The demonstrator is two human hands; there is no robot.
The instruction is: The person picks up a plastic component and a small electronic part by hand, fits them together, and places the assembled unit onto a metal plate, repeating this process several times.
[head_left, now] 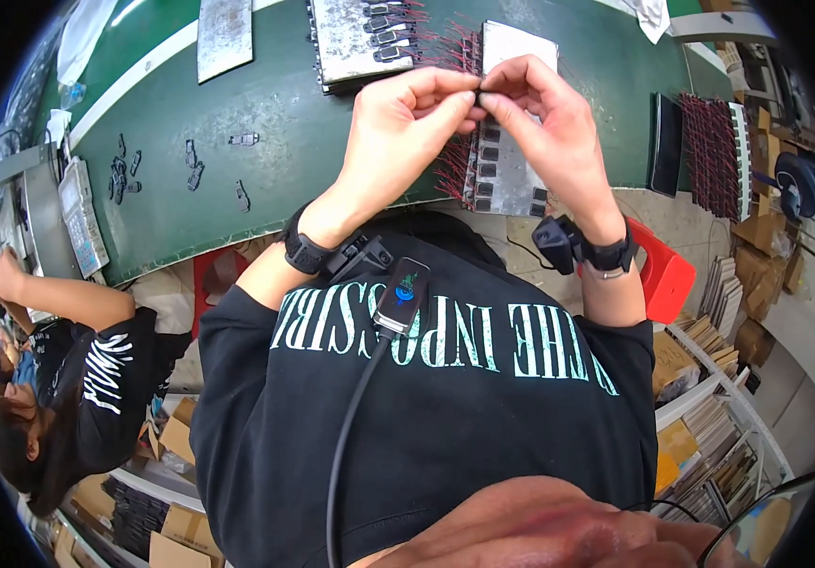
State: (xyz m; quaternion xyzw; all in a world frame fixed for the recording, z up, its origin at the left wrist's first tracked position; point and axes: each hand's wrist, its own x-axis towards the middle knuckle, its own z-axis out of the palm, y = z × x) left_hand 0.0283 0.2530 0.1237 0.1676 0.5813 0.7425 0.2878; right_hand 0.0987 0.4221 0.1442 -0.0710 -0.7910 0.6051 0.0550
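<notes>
Two hands meet above the wired plate [518, 189], which lies at the near edge of the green bench [303, 175]: our left hand [400, 142] and right hand [551, 123] both pinch one small dark part [479, 97] with thumb and fingertips. Our fingers cover most of it, so we cannot tell its full shape. We judge it light and stiff, probably hard plastic and easily dropped; its short sides look like the best hold, and any thin wire on it would be the fragile bit. Black housings [489, 170] line the plate, with red and dark wires [452, 172] fringing its left side. A second plate [350, 57], farther from the near edge, carries similar housings; loose black clips [118, 178] lie toward the bench's left end. Off the bench, cardboard boxes [178, 437] stand behind us, their contents too hidden to tell.
</notes>
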